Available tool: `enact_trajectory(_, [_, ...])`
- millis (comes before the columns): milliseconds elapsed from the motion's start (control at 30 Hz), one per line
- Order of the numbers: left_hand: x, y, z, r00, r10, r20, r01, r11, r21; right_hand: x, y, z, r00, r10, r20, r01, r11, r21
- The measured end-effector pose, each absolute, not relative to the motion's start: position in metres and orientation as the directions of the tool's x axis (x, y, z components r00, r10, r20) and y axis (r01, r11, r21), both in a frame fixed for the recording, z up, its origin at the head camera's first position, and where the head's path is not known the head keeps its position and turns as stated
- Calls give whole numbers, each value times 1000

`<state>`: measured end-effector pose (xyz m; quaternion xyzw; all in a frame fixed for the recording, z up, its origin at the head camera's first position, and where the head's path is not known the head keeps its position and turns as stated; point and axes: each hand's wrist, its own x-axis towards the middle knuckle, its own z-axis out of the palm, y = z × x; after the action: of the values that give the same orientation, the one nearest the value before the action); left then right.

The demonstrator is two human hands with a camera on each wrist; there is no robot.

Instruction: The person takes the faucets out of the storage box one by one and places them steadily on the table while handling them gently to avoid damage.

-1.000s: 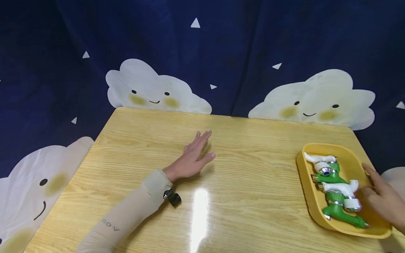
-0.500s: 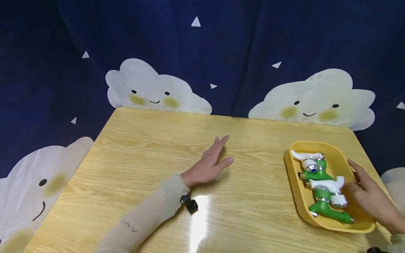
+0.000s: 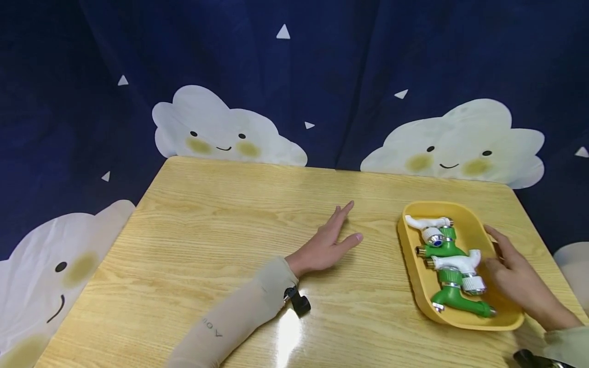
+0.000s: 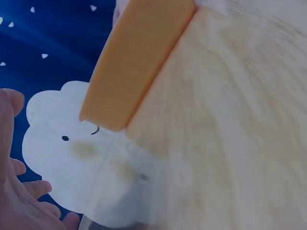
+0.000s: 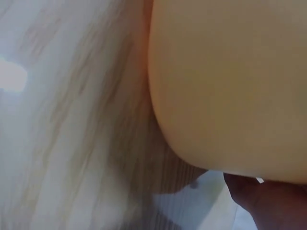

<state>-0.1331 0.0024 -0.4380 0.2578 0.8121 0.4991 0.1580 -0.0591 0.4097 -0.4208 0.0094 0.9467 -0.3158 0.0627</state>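
Note:
In the head view a yellow plastic bin stands at the table's right, holding several green and white plastic taps. A white tap and a green tap lie at its near end. My right hand holds the bin's right side, thumb over the rim and fingers along the outer wall. My left hand is over the table left of the bin, its fingers extended and holding nothing. The left wrist view has the bin's side in front of the left hand.
The light wooden table ends at a dark blue curtain with printed clouds. A black wrist camera sits on the left sleeve.
The bin has slid left across the table together with my right hand. My left hand has moved right, towards the bin, still with its fingers extended.

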Motion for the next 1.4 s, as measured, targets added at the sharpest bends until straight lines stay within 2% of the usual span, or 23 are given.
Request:
enact_trajectory(333, [-132,21,-437,-808,588,-32,237,374,897,-69,379,-420,-985,-15,-172,102,756,-647])
enact_trajectory(567, [-128,27,-439,-791,609,-47,259,405,877,-74,364,-420,-992,-34,-121,53,761,-647])
enact_trajectory(967, [-122,30,-439,-758,650,-54,275,394,877,-77,327,-418,-989,3,-145,99,744,-660])
enact_trajectory(1400, [-117,22,-440,-802,595,-49,209,358,910,-81,305,-417,-996,-5,-86,56,725,-687])
